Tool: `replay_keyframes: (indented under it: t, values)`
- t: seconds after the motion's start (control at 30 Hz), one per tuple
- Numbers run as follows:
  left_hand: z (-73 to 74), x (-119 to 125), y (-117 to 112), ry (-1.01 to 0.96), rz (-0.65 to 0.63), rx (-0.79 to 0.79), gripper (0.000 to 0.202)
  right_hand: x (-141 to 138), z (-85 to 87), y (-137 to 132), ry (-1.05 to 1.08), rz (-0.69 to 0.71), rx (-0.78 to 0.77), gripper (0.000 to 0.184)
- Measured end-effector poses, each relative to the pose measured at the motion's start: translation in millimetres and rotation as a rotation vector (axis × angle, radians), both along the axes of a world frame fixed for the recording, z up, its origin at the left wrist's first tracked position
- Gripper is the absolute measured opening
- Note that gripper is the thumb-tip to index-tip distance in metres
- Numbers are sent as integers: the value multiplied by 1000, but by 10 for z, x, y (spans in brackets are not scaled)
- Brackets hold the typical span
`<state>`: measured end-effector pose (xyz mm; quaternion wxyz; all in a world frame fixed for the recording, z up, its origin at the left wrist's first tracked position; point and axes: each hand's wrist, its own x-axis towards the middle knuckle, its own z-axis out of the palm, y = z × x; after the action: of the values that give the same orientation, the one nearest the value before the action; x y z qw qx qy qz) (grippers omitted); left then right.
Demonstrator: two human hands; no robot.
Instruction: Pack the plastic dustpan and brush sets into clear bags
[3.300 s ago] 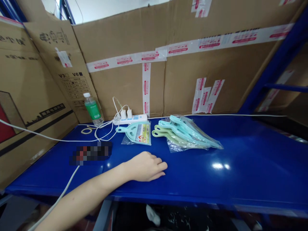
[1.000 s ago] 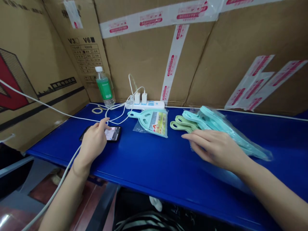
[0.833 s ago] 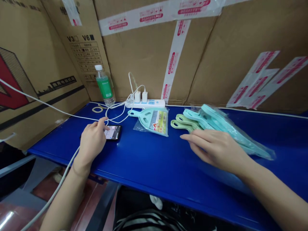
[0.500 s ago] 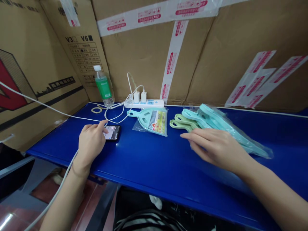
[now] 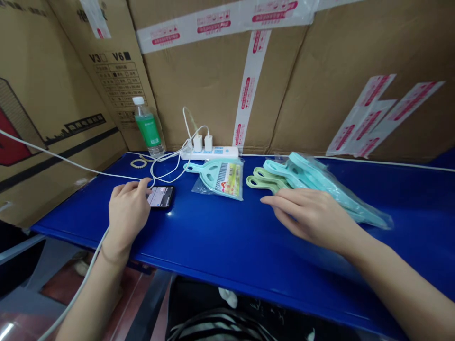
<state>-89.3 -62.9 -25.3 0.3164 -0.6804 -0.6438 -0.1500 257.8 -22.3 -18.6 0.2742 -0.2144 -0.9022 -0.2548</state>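
Observation:
My left hand (image 5: 128,211) rests on the blue shelf (image 5: 220,237) with loosely curled fingers, its fingertips touching a lit phone (image 5: 161,196). My right hand (image 5: 310,218) lies flat with fingers stretched out, resting on the near edge of a pile of bagged mint and green plastic dustpans (image 5: 313,182). A single bagged mint dustpan with a small brush (image 5: 218,176) lies between the two hands, farther back.
A white power strip (image 5: 209,151) with two chargers and tangled white cables (image 5: 167,168) sits against the cardboard wall (image 5: 213,85). A green-labelled water bottle (image 5: 147,128) stands at the back left, a bead bracelet (image 5: 138,163) beside it. A white cable runs past my left wrist.
Since 3.3 s ago my left hand moved left to the phone and my right hand came in onto the dustpan pile. Over the last second only the view shifted slightly.

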Motion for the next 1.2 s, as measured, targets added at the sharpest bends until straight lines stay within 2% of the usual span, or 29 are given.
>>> replay_keyframes:
  t: [0.13, 0.27, 0.33, 0.43, 0.53, 0.83, 1.0, 1.1, 1.2]
  values:
    - [-12, 0, 32, 31, -8, -54, 38, -9, 12, -11, 3, 13, 2, 31]
    - [-6, 28, 58, -24, -209, -112, 43, -10, 14, -15, 6, 14, -3, 32]
    - [1, 50, 48, -69, -283, -84, 45, -7, 15, -18, 5, 10, -13, 32]
    - [13, 72, 18, -99, -256, 21, 44, -5, 13, -24, -6, -2, -37, 32]
    - [30, 72, 8, -110, -208, 50, 43, -8, 2, -24, -20, -8, -70, 32]
    - [93, 169, 119, -118, -341, -203, 35, 36, 4, 19, 46, -72, -144, 27]
    - [114, 339, 140, 21, -438, -295, 34, 68, 12, 96, 18, -107, -38, 27]
    - [144, 465, 184, 167, -452, -309, 30, 94, 0, 137, 4, -137, 20, 20]
    - [194, 584, 250, 266, -459, -310, 25, 101, -27, 143, 26, -184, 14, 15]
